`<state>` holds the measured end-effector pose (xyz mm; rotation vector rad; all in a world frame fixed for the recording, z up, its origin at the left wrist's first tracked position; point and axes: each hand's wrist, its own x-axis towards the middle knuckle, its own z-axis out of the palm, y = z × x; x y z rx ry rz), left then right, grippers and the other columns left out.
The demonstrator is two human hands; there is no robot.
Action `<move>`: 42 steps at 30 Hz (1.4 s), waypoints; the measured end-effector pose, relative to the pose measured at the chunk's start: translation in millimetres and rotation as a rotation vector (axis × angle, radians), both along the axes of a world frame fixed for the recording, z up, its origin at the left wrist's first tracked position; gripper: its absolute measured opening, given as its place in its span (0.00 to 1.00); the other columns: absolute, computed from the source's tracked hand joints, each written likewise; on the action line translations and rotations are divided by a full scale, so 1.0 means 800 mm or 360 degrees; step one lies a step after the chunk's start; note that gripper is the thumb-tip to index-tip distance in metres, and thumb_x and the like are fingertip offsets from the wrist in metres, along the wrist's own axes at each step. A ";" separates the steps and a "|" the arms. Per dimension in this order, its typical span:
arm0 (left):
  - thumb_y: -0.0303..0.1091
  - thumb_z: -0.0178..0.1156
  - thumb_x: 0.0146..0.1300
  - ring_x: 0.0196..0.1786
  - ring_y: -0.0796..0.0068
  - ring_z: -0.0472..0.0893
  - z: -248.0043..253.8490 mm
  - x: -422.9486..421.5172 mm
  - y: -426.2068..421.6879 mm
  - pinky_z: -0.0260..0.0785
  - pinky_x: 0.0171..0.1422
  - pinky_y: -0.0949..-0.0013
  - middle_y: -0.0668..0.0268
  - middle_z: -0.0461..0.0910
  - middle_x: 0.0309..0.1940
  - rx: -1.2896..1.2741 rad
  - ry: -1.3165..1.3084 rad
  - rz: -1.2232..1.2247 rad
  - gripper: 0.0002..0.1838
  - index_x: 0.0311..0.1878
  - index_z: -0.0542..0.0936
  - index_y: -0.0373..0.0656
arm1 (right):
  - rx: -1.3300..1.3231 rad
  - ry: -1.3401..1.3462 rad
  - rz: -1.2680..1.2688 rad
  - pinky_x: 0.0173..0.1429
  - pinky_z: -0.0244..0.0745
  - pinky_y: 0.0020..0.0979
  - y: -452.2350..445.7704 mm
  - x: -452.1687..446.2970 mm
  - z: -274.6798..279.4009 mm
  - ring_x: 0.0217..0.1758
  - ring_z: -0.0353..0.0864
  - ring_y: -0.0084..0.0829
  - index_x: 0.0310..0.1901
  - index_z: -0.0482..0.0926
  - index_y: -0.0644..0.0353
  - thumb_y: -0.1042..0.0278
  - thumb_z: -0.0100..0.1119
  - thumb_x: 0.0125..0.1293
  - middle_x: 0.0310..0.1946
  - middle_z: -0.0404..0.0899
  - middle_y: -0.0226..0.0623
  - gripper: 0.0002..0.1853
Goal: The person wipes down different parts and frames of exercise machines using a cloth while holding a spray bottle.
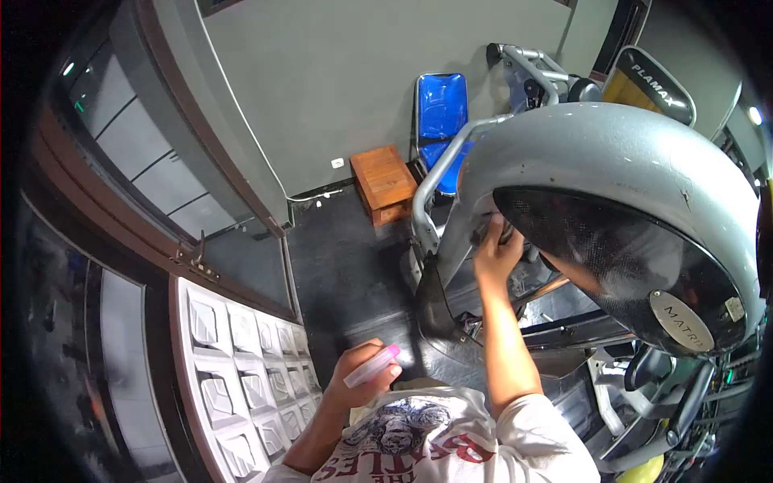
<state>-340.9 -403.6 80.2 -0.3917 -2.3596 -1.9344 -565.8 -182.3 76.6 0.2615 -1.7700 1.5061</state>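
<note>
I am seeing two bare hands at work, each at its own spot. The left hand [353, 362] is grasping one clear, pinkish bottle [369, 369], which is lying tilted across the fingers in front of the shirt [407, 431]; its single pink cap [393, 351] is pointing up and to the right. The right hand [497, 256] is reaching forward on an outstretched arm, in beside the one big silver machine [612, 133]. Its fingers are bending around or against one dark thing [482, 228] by the frame; I cannot tell whether they are gripping it or only pressing on it, and I am not making out what it is.

The machine is carrying one black mesh panel [596, 233] and, on that, one oval badge [680, 320] reading MATRIX. Past it, I am counting one board [656, 84] marked PLAMAX. Against the grey wall [322, 80], one blue chair [442, 113] is standing near one wooden box [385, 177], with one socket [337, 163] showing just beside the box. One white cable [241, 113] is running down that wall. To the left of the left hand, one white panel [241, 362] is showing several rows of raised squares, and one yellow ball [642, 469] is peeking in at the lower right.
</note>
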 end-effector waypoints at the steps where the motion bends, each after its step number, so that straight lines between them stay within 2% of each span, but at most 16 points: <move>1: 0.26 0.65 0.59 0.29 0.76 0.79 0.000 -0.001 0.005 0.70 0.31 0.70 0.64 0.78 0.29 0.0000 0.0056 -0.0020 0.04 0.32 0.81 0.36 | -0.0079 0.0054 0.0043 0.60 0.68 0.28 -0.001 -0.004 0.008 0.55 0.77 0.32 0.58 0.72 0.72 0.74 0.54 0.73 0.51 0.79 0.47 0.16; 5: 0.25 0.65 0.56 0.22 0.74 0.77 -0.001 0.010 0.017 0.64 0.25 0.71 0.64 0.75 0.24 0.0060 -0.0009 0.0042 0.04 0.28 0.80 0.38 | 0.0040 0.0024 -0.0061 0.56 0.71 0.28 -0.001 -0.018 -0.007 0.53 0.78 0.32 0.61 0.70 0.74 0.74 0.54 0.73 0.51 0.79 0.49 0.18; 10: 0.26 0.66 0.56 0.22 0.74 0.76 -0.006 0.020 0.013 0.64 0.26 0.69 0.66 0.74 0.23 0.0138 0.0076 0.0088 0.05 0.29 0.80 0.39 | 0.0398 -0.0083 -0.0412 0.63 0.70 0.32 -0.011 -0.022 -0.127 0.62 0.78 0.41 0.69 0.60 0.73 0.75 0.52 0.73 0.60 0.75 0.57 0.26; 14: 0.26 0.66 0.57 0.23 0.73 0.73 0.003 0.015 0.005 0.63 0.27 0.67 0.66 0.73 0.23 0.0049 -0.0095 0.0035 0.06 0.28 0.78 0.39 | 0.0204 -0.0428 -0.0117 0.67 0.68 0.33 0.011 -0.031 -0.208 0.66 0.75 0.41 0.70 0.59 0.72 0.74 0.53 0.73 0.62 0.74 0.58 0.28; 15: 0.26 0.66 0.57 0.23 0.73 0.73 0.004 0.014 0.005 0.63 0.28 0.67 0.66 0.72 0.23 0.0071 -0.0114 0.0057 0.06 0.27 0.78 0.39 | 0.0283 -0.0656 -0.0187 0.67 0.68 0.32 0.015 -0.032 -0.193 0.65 0.75 0.39 0.68 0.62 0.73 0.74 0.53 0.74 0.61 0.76 0.54 0.25; 18: 0.26 0.65 0.59 0.22 0.74 0.71 0.005 0.004 0.006 0.63 0.28 0.68 0.67 0.70 0.22 0.0024 0.0028 0.0110 0.07 0.27 0.77 0.38 | 0.0021 -0.0445 -0.0063 0.63 0.71 0.36 0.011 -0.015 -0.079 0.61 0.77 0.49 0.59 0.71 0.76 0.75 0.54 0.71 0.58 0.74 0.63 0.18; 20: 0.26 0.64 0.60 0.23 0.76 0.72 0.004 0.003 0.007 0.64 0.28 0.68 0.67 0.71 0.24 -0.0021 0.0009 0.0136 0.07 0.28 0.77 0.38 | 0.0119 -0.0252 -0.0063 0.65 0.67 0.33 0.010 -0.006 -0.013 0.60 0.76 0.41 0.63 0.67 0.74 0.72 0.52 0.74 0.57 0.76 0.54 0.20; 23: 0.26 0.63 0.61 0.24 0.79 0.76 -0.005 -0.001 0.008 0.68 0.28 0.71 0.67 0.74 0.26 -0.0019 -0.0171 0.0186 0.05 0.31 0.78 0.37 | 0.0262 0.0127 -0.0241 0.64 0.66 0.33 0.006 -0.028 -0.005 0.59 0.75 0.38 0.65 0.63 0.72 0.70 0.51 0.76 0.56 0.76 0.50 0.22; 27: 0.25 0.61 0.64 0.21 0.82 0.76 -0.011 -0.020 0.020 0.68 0.24 0.74 0.68 0.73 0.26 -0.0019 -0.0139 0.0293 0.04 0.34 0.77 0.36 | 0.0285 -0.0104 -0.0072 0.61 0.68 0.37 0.018 -0.037 -0.070 0.57 0.73 0.39 0.61 0.62 0.71 0.71 0.51 0.75 0.54 0.73 0.50 0.19; 29: 0.24 0.61 0.64 0.21 0.82 0.76 -0.012 -0.029 0.029 0.69 0.24 0.75 0.69 0.73 0.26 -0.0022 -0.0035 0.0309 0.04 0.34 0.76 0.36 | 0.0515 -0.0389 0.0000 0.58 0.69 0.38 0.042 -0.045 -0.177 0.51 0.74 0.40 0.55 0.65 0.69 0.70 0.52 0.75 0.47 0.74 0.46 0.14; 30: 0.24 0.61 0.64 0.21 0.81 0.76 -0.011 -0.034 0.033 0.68 0.24 0.74 0.68 0.72 0.26 0.0021 -0.0043 0.0308 0.04 0.34 0.76 0.35 | 0.0481 -0.0845 0.0203 0.55 0.70 0.38 0.047 -0.034 -0.219 0.48 0.77 0.41 0.53 0.67 0.70 0.70 0.52 0.74 0.45 0.77 0.47 0.13; 31: 0.24 0.61 0.63 0.21 0.81 0.75 -0.009 -0.037 0.037 0.67 0.24 0.74 0.68 0.72 0.25 0.0064 -0.0055 0.0304 0.04 0.33 0.76 0.35 | 0.0435 -0.1305 0.0404 0.53 0.72 0.38 0.053 -0.019 -0.260 0.46 0.79 0.42 0.52 0.69 0.71 0.70 0.52 0.74 0.43 0.79 0.49 0.13; 33: 0.23 0.62 0.63 0.21 0.78 0.74 -0.004 -0.043 0.042 0.65 0.25 0.72 0.66 0.70 0.24 0.0058 -0.0009 0.0302 0.05 0.32 0.75 0.34 | -0.0314 -0.1937 0.0671 0.42 0.74 0.34 0.056 -0.012 -0.314 0.36 0.80 0.34 0.47 0.74 0.67 0.66 0.53 0.73 0.36 0.81 0.40 0.11; 36: 0.23 0.63 0.61 0.23 0.72 0.72 0.007 -0.044 0.043 0.63 0.28 0.68 0.64 0.68 0.23 -0.0062 0.0098 0.0323 0.07 0.31 0.74 0.34 | -0.0531 -0.1953 0.0603 0.34 0.74 0.32 0.056 -0.013 -0.322 0.30 0.79 0.28 0.44 0.78 0.65 0.63 0.55 0.73 0.31 0.81 0.35 0.11; 40: 0.23 0.63 0.59 0.25 0.67 0.71 0.013 -0.042 0.046 0.63 0.31 0.65 0.62 0.67 0.23 -0.0080 0.0083 0.0392 0.08 0.28 0.73 0.34 | -0.1566 -0.1931 0.0573 0.35 0.77 0.37 0.048 -0.038 -0.322 0.33 0.83 0.32 0.45 0.79 0.63 0.66 0.53 0.70 0.33 0.83 0.36 0.10; 42: 0.24 0.64 0.59 0.24 0.66 0.71 0.003 -0.038 0.036 0.63 0.30 0.64 0.61 0.68 0.22 -0.0186 0.0129 0.0366 0.08 0.28 0.73 0.35 | -0.1822 -0.1875 0.0619 0.44 0.81 0.42 0.048 -0.050 -0.324 0.41 0.85 0.40 0.47 0.78 0.65 0.68 0.49 0.68 0.41 0.83 0.43 0.13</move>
